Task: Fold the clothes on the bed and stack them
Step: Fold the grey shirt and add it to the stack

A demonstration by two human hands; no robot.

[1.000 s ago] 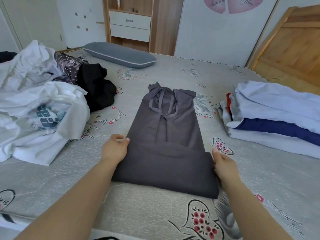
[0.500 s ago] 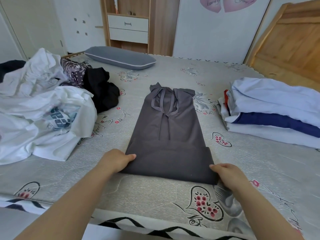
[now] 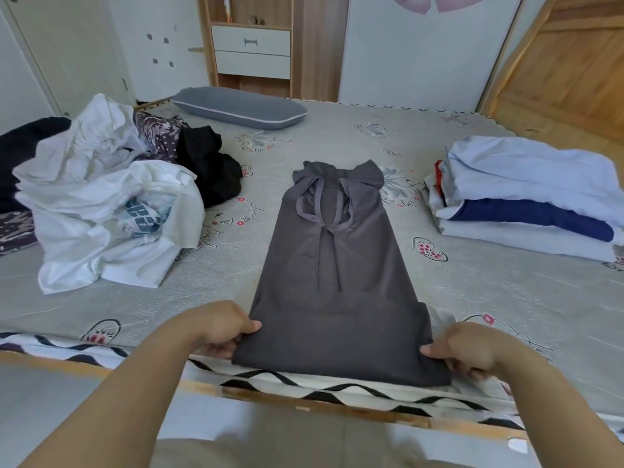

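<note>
Both hands now pinch the garment's (image 3: 334, 282) near corners at the bed (image 3: 506, 298) edge: left hand (image 3: 219, 327), right hand (image 3: 469, 347), previously resting alongside.

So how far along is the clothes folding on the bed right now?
Done: a folded stack sits at right. In hand: the left hand and right hand pinch the near corners of the half-folded grey garment. Left: the crumpled pile at left.

Home bedroom: bed (image 3: 472, 292), pillow (image 3: 236, 108), wooden wardrobe (image 3: 270, 45)
</note>
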